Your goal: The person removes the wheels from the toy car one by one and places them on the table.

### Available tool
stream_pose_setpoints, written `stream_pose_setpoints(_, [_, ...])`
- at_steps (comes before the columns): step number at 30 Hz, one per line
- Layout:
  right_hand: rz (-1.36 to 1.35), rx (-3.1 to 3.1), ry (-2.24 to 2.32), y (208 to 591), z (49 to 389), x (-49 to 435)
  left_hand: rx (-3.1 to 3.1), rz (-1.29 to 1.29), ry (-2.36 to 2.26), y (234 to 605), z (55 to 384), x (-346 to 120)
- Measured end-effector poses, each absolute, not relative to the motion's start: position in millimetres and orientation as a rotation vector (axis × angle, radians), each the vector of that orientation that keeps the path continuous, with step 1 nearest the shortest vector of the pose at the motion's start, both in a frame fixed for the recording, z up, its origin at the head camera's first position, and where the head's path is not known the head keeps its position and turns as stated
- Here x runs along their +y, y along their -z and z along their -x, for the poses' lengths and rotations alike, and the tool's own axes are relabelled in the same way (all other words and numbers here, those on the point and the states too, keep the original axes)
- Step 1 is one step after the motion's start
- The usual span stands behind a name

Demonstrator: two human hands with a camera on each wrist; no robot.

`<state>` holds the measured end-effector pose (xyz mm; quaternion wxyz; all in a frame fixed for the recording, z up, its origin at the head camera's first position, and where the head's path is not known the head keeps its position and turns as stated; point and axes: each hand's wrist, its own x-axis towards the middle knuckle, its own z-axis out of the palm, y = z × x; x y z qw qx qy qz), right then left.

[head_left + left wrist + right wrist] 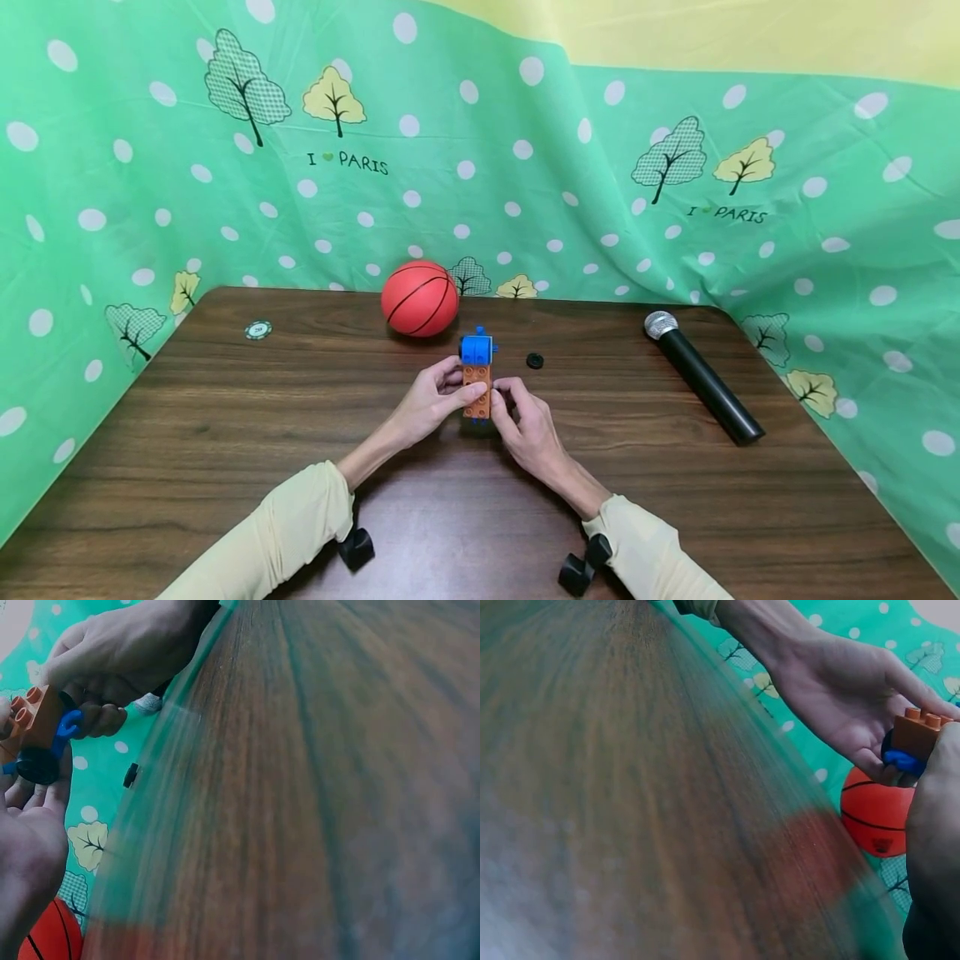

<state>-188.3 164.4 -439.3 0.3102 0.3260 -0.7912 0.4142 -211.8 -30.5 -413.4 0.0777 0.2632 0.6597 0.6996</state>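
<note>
Between the two hands is a toy car (477, 379) built of orange studded bricks with a blue block at its far end. My left hand (431, 404) grips it from the left, thumb across the orange studs. A black wheel (37, 765) and a blue hook-like piece (69, 724) show on it in the left wrist view. My right hand (531, 429) is at the car's right side, thumb and forefinger pinching a small black wheel (67, 700) against it, mostly hidden by the fingers. Another black wheel (535, 361) lies loose on the table beyond the right hand.
A red toy basketball (420, 298) sits at the table's back edge, behind the car. To the right lies a black microphone (705, 379) with a silver head. A poker chip (258, 330) is at the back left. Green printed cloth (480, 125) hangs around the wooden table (225, 417).
</note>
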Motion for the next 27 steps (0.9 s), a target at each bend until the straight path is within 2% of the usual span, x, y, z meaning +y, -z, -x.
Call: stream_pose_setpoints(27, [-0.894,-2.164,-0.987,436.5,188.7,167.3,2.046,-0.818,-2.033,416.3,213.0,-31.7])
